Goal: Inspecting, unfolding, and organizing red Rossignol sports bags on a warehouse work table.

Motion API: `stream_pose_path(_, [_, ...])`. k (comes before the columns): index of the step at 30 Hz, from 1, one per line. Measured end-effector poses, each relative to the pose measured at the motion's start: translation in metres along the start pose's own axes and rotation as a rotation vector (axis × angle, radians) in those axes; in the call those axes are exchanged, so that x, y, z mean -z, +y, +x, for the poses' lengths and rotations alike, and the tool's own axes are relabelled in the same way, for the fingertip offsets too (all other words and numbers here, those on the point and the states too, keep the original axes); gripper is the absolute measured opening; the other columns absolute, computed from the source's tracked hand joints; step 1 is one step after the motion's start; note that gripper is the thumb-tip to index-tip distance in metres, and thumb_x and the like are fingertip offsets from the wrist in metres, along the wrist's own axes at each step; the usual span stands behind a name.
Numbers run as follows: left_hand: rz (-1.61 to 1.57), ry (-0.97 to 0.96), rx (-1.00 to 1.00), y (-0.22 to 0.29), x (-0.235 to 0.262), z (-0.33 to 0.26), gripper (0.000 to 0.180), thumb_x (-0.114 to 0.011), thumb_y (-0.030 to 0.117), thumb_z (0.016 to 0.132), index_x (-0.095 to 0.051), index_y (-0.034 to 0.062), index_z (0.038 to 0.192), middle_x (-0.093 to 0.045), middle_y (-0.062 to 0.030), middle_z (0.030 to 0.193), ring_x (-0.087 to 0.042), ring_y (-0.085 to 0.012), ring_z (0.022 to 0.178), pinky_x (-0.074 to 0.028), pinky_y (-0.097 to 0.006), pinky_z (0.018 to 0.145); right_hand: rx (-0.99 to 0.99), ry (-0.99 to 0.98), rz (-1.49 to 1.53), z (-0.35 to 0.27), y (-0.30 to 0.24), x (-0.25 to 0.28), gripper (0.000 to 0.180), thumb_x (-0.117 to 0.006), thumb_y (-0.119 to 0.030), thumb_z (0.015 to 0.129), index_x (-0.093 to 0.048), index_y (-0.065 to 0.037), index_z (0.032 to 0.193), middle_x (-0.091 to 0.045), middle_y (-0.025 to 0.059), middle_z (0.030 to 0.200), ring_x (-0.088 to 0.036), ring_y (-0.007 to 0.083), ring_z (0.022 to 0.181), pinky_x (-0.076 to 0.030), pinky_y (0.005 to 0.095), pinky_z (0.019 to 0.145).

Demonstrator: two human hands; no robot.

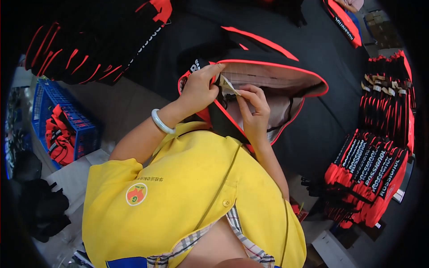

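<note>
Standing well left of the grip, a blue crate [85, 144] holds red-and-black pieces [61, 140], while a dark pile [89, 44] lies ahead on that side and red-and-black stacks [371, 165] lie well to the right. Clamped on the near-left rim of a black bag [277, 76], the left hand [200, 89] covers part of it; the right hand [255, 111] pinches a pale label [228, 85]. Just beyond these fingers the bag gapes, red-edged and pale-lined.

Black table [328, 134] beneath an open bag [279, 71] and, seemingly, a dark heap [98, 42].
</note>
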State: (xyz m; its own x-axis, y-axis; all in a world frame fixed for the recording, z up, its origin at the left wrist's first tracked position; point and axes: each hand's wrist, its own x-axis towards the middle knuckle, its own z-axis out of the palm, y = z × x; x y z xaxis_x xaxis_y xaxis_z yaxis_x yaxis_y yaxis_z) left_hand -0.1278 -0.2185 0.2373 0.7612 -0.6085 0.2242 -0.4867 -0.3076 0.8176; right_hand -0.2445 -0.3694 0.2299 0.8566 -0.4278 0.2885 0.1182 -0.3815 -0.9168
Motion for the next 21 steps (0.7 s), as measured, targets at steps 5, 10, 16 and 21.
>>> stream_pose_path(5, [-0.120,-0.128,0.143,-0.003,0.005,-0.010,0.061,-0.056,-0.007,0.071,-0.052,-0.0015,0.132,-0.062,-0.0224,0.119,-0.062,-0.0341,0.109,-0.048,-0.034,0.093,0.169,-0.150,-0.094,-0.006,-0.009,-0.001,0.016,-0.070,0.004,0.077,-0.066,-0.002,0.092,-0.066,0.0097,0.097,-0.061,0.0270,0.085,-0.049,0.0327,0.076])
stream_pose_path(10, [-0.002,-0.094,0.014,0.007,0.001,-0.016,0.062,-0.055,-0.007,0.070,-0.053,0.0019,0.131,-0.061,-0.0202,0.113,-0.063,-0.0349,0.096,-0.051,-0.036,0.081,0.047,-0.066,-0.150,-0.011,-0.011,0.001,0.012,-0.071,0.000,0.078,-0.065,-0.004,0.088,-0.068,0.0064,0.083,-0.063,0.0240,0.081,-0.046,0.0339,0.082])
stream_pose_path(16, [0.005,-0.113,0.032,0.008,0.000,-0.015,0.060,-0.056,-0.007,0.070,-0.056,0.0044,0.129,-0.059,-0.0208,0.111,-0.062,-0.0375,0.088,-0.051,-0.040,0.075,0.099,-0.004,-0.172,-0.014,0.000,-0.005,0.034,-0.076,-0.007,0.077,-0.061,-0.009,0.108,-0.064,0.0024,0.072,-0.061,0.0203,0.062,-0.043,0.0409,0.092])
stream_pose_path(21, [0.094,-0.064,-0.058,0.002,-0.004,-0.019,0.060,-0.057,-0.007,0.070,-0.057,0.0072,0.128,-0.057,-0.0248,0.112,-0.061,-0.0400,0.089,-0.052,-0.042,0.077,0.135,-0.118,-0.230,-0.008,-0.011,-0.005,0.049,-0.077,-0.011,0.078,-0.054,-0.013,0.121,-0.058,0.0003,0.065,-0.060,0.0187,0.059,-0.042,0.0483,0.096])
